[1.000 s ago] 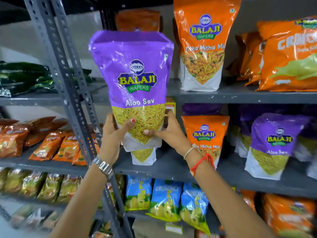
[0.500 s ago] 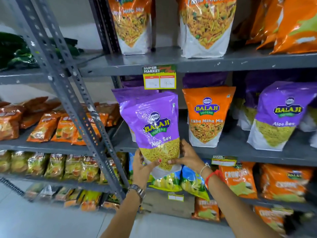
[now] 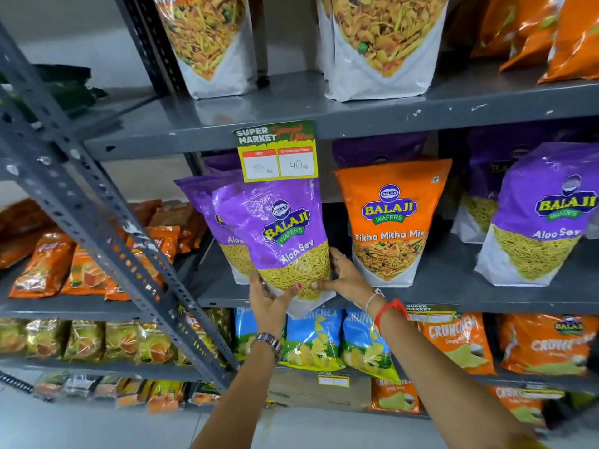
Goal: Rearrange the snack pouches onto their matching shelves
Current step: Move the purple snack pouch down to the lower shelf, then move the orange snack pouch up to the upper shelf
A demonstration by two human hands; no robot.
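Observation:
I hold a purple Aloo Sev pouch [image 3: 278, 234] by its bottom corners, tilted left, at the front edge of the middle shelf [image 3: 453, 296]. My left hand [image 3: 269, 298] grips its lower left and my right hand [image 3: 343, 277] its lower right. Right behind it stands another purple Aloo Sev pouch [image 3: 201, 205], partly hidden. To the right on the same shelf stand an orange Tikha Mitha Mix pouch [image 3: 392, 222] and more purple Aloo Sev pouches [image 3: 538, 218].
The upper shelf [image 3: 291, 115] carries Tikha Mitha Mix pouches [image 3: 210, 43] and a hanging price tag [image 3: 277, 153]. A slanted grey metal upright [image 3: 107, 228] crosses at left. Blue Crunchex bags [image 3: 311, 338] and orange bags [image 3: 453, 341] fill the lower shelf.
The purple pouch came down from the upper shelf level to the middle shelf, in front of the other Aloo Sev pouch. Both hands kept hold of its bottom.

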